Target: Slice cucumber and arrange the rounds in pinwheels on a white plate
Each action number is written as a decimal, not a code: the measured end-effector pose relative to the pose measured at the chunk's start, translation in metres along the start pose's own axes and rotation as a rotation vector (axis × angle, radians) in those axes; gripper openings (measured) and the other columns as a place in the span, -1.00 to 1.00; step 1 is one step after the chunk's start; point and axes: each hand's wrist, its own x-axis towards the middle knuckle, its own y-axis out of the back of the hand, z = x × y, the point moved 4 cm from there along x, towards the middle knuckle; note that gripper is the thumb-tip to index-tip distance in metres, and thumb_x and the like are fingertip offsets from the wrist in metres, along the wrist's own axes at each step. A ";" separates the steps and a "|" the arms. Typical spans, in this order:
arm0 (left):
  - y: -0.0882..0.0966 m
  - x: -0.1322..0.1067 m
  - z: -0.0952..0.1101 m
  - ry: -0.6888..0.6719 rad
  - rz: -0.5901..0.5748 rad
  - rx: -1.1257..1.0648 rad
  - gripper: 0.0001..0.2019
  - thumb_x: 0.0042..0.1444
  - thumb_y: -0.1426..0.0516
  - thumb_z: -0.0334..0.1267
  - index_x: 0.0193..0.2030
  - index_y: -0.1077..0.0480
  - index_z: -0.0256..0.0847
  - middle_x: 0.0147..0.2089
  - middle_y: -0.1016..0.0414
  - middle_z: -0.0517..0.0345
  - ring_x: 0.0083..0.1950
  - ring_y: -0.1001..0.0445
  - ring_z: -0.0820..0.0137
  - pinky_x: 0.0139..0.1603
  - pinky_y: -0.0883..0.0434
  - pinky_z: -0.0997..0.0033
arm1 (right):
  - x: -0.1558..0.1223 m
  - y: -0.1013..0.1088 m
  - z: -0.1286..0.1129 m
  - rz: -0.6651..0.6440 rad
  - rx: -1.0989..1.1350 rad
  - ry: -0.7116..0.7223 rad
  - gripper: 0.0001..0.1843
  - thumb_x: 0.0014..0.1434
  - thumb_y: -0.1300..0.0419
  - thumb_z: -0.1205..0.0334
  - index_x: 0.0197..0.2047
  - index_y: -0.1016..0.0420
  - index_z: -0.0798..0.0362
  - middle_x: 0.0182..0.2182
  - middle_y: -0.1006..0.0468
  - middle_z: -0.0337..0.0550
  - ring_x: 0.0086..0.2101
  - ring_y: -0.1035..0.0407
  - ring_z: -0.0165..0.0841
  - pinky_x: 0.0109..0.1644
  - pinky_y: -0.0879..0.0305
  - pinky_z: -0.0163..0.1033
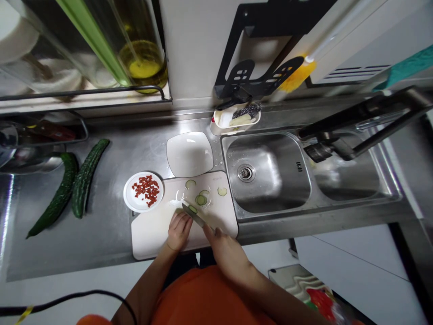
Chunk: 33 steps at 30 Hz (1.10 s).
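Observation:
My right hand (226,248) is closed round the handle of a knife (194,216), its blade angled up and left onto a white cutting board (152,234). My left hand (178,231) rests on the board with fingers curled down beside the blade tip, over a small green piece that I can barely see. Several thin cucumber slices (202,199) lie scattered on the board beyond the blade. One more slice (222,191) sits near the board's right edge.
A small white plate of red bits (144,192) touches the board's left corner. An empty white dish (189,154) lies behind it. Two whole cucumbers (72,185) lie at left. A steel sink (267,174) and black faucet (355,131) stand at right.

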 end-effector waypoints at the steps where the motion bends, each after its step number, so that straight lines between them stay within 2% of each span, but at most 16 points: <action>1: 0.000 0.000 0.000 0.001 -0.004 0.000 -0.84 0.15 -0.11 -0.42 -0.13 -0.41 -0.23 -0.24 -0.54 0.05 -0.16 -0.51 0.34 -0.06 -0.47 0.18 | 0.000 0.000 0.000 0.000 0.002 -0.002 -0.39 0.19 0.17 0.57 0.25 -0.15 -0.08 -0.26 -0.53 -0.06 -0.36 -0.51 -0.30 -0.40 -0.34 -0.33; 10: 0.000 0.001 0.001 -0.008 0.006 -0.005 -0.85 0.15 -0.11 -0.44 -0.14 -0.42 -0.24 -0.26 -0.53 0.05 -0.17 -0.50 0.34 -0.05 -0.47 0.18 | 0.002 0.005 -0.002 0.030 0.027 -0.017 -0.44 0.24 0.19 0.52 0.22 -0.20 -0.09 -0.25 -0.54 -0.04 -0.35 -0.51 -0.28 -0.41 -0.32 -0.34; 18: 0.000 0.000 0.001 -0.003 0.004 -0.004 -0.84 0.16 -0.11 -0.44 -0.12 -0.42 -0.23 -0.23 -0.52 0.04 -0.14 -0.50 0.33 -0.05 -0.47 0.17 | 0.008 0.003 -0.004 0.044 0.022 -0.019 -0.42 0.25 0.18 0.52 0.26 -0.13 -0.11 -0.25 -0.54 -0.07 -0.35 -0.51 -0.31 -0.40 -0.34 -0.35; 27: -0.002 -0.002 0.000 -0.011 0.002 0.004 -0.84 0.17 -0.10 -0.43 -0.11 -0.42 -0.25 -0.23 -0.54 0.04 -0.13 -0.51 0.32 -0.05 -0.48 0.18 | 0.011 0.013 -0.007 0.059 0.019 -0.021 -0.46 0.26 0.17 0.50 0.23 -0.19 -0.09 -0.24 -0.54 -0.03 -0.35 -0.51 -0.31 -0.38 -0.34 -0.36; 33: -0.002 -0.002 -0.001 -0.016 -0.009 0.010 -0.84 0.18 -0.09 -0.40 -0.10 -0.42 -0.24 -0.23 -0.55 0.04 -0.13 -0.51 0.32 -0.06 -0.48 0.17 | 0.016 0.009 -0.008 0.079 0.005 -0.009 -0.46 0.27 0.20 0.50 0.23 -0.20 -0.06 -0.25 -0.55 -0.01 -0.36 -0.51 -0.29 -0.38 -0.36 -0.33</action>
